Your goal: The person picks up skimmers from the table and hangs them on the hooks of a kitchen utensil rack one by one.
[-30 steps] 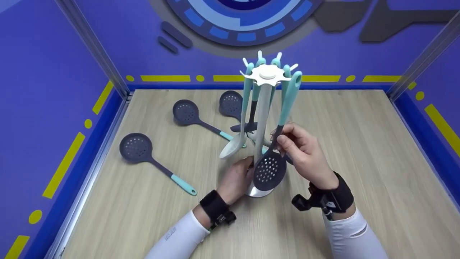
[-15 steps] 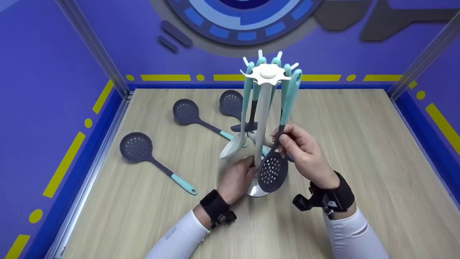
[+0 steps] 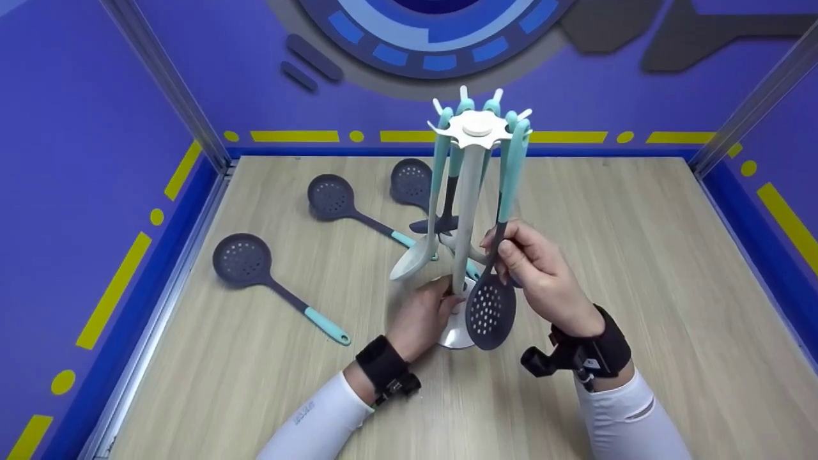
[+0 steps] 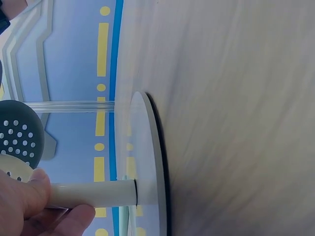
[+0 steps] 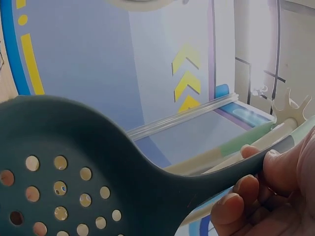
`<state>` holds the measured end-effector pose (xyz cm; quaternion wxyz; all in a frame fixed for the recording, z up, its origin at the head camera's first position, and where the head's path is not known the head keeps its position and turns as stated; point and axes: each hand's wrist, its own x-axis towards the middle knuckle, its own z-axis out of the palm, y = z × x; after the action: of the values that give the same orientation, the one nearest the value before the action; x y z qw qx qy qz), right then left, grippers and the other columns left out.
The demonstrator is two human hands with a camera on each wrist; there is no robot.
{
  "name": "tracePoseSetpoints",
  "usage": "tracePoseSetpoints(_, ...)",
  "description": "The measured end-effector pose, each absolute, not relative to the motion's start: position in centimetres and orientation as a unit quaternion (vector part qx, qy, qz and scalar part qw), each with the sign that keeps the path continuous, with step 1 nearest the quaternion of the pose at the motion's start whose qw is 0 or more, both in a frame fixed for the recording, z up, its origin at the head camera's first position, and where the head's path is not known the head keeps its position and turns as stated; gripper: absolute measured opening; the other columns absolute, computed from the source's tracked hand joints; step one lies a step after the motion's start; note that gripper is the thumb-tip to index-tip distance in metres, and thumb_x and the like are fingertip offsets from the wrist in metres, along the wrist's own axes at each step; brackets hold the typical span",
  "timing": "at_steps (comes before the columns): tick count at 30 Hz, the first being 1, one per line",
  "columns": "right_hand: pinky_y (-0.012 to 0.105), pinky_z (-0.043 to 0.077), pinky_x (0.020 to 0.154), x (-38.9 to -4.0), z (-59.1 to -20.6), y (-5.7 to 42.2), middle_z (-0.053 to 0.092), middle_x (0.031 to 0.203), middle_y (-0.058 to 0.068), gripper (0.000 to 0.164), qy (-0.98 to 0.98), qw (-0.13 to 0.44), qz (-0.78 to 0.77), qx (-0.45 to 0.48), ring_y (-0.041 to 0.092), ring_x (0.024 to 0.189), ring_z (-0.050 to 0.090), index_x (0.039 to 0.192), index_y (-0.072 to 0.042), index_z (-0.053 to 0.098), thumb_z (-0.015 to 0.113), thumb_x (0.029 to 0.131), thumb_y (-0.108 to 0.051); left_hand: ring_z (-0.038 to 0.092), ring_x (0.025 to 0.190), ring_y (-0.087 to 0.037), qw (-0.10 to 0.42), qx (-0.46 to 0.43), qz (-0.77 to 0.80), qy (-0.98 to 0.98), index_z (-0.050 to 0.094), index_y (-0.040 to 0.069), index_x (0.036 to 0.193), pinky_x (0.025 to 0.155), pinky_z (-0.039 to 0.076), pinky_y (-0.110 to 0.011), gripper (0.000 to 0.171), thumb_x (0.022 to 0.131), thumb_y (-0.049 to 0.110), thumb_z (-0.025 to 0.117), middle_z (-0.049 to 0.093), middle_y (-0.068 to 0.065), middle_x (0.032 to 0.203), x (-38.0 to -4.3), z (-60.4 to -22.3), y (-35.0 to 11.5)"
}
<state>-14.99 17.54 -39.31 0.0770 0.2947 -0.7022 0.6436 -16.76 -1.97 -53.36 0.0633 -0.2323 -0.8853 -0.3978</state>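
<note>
My left hand (image 3: 418,319) grips the white pole (image 4: 93,194) of an upright utensil stand (image 3: 468,191), low down above its round base (image 4: 148,147). My right hand (image 3: 543,275) pinches the dark neck of a skimmer (image 3: 491,313) between thumb and fingers. The skimmer hangs nearly upright at the stand's right side, perforated head down. Its teal handle top overlaps a prong of the white hook ring (image 3: 478,130) in the head view. Several other teal-handled utensils hang from the ring, among them a pale spoon (image 3: 414,259) on the left. The right wrist view shows the skimmer head (image 5: 98,147) up close.
A dark skimmer (image 3: 241,260) lies at the left of the wooden table (image 3: 639,255). Behind it lies another skimmer (image 3: 330,198), and a third dark perforated head (image 3: 411,183) shows behind the stand, partly covered. Blue panels (image 3: 358,115) stand around the table.
The held skimmer has turned more upright: its handle top has moved slightly left and closer to the ring, while its head has shifted right and slightly down. My left hand stays on the pole.
</note>
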Motion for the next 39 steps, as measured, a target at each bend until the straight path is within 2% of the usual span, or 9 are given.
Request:
tracePoseSetpoints(9, 0.028, 0.046, 0.056, -15.31, -39.82, 17.2, 0.06, 0.095, 0.013, 0.018, -0.714, 0.069, 0.637, 0.282, 0.017, 0.069, 0.049, 0.11, 0.007, 0.061, 0.044, 0.11, 0.0, 0.064, 0.081, -0.007, 0.056, -0.231, -0.404, -0.883, 0.069, 0.013, 0.102, 0.068, 0.054, -0.022, 0.007, 0.103, 0.019, 0.067, 0.075, 0.002, 0.093, -16.82, -53.34, -2.03)
tracePoseSetpoints(17, 0.026, 0.048, 0.059, -15.56, -40.11, 16.86, 0.062, 0.097, 0.01, 0.02, -0.72, 0.07, 0.634, 0.275, 0.017, 0.071, 0.052, 0.112, 0.009, 0.061, 0.044, 0.11, -0.002, 0.069, 0.092, -0.01, 0.054, -0.234, -0.395, -0.887, 0.071, 0.011, 0.11, 0.078, 0.059, -0.027, 0.01, 0.102, 0.012, 0.066, 0.077, -0.001, 0.102, -16.95, -53.42, -2.04)
tracePoseSetpoints(26, 0.025, 0.048, 0.057, -15.55, -40.06, 16.63, 0.066, 0.109, 0.012, 0.017, -0.753, 0.121, 0.595, 0.254, 0.021, 0.073, 0.055, 0.113, 0.006, 0.063, 0.048, 0.11, -0.002, 0.07, 0.09, -0.01, 0.048, -0.23, -0.399, -0.886, 0.07, 0.011, 0.111, 0.077, 0.059, -0.027, 0.011, 0.102, 0.01, 0.064, 0.076, -0.001, 0.099, -16.98, -53.43, -2.0)
tracePoseSetpoints(33, 0.022, 0.048, 0.057, -15.33, -39.85, 16.75, 0.065, 0.099, 0.009, 0.019, -0.771, 0.14, 0.575, 0.236, 0.023, 0.074, 0.058, 0.122, 0.002, 0.065, 0.051, 0.109, -0.004, 0.067, 0.085, -0.008, 0.058, -0.232, -0.393, -0.888, 0.07, 0.013, 0.11, 0.074, 0.058, -0.025, 0.009, 0.102, 0.012, 0.066, 0.075, 0.002, 0.096, -16.99, -53.52, -2.0)
tracePoseSetpoints(39, 0.022, 0.052, 0.061, -15.16, -39.8, 16.81, 0.065, 0.099, 0.007, 0.018, -0.774, 0.153, 0.568, 0.234, 0.02, 0.077, 0.061, 0.122, 0.002, 0.064, 0.056, 0.107, -0.003, 0.072, 0.094, -0.01, 0.049, -0.233, -0.399, -0.885, 0.07, 0.012, 0.111, 0.081, 0.06, -0.026, 0.01, 0.103, 0.011, 0.064, 0.077, 0.0, 0.101, -16.98, -53.46, -1.92)
